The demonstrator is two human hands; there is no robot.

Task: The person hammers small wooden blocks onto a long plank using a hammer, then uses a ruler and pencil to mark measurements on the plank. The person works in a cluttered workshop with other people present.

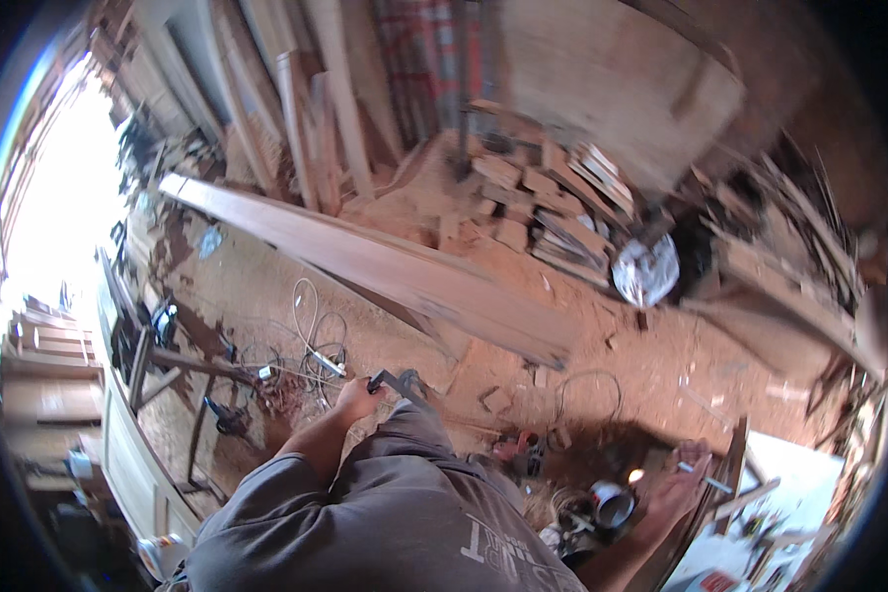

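My left hand is closed around the dark handle of a try square, whose flat blade slants down to the right in front of my trousers. At the lower right, my right hand reaches out over the edge of a cluttered bench, and a thin whitish pen-like stick sticks out from its fingers. The hand is blurred, so its exact grip is hard to see. Ahead of me a long reddish-brown plank runs from the upper left toward the centre, apart from both hands.
Offcuts are heaped by the back wall beside a whitish bag. Upright boards lean at the back left. Cables and a white power strip lie on the dusty floor. A pale panelled door stands at left, a tin near my right arm.
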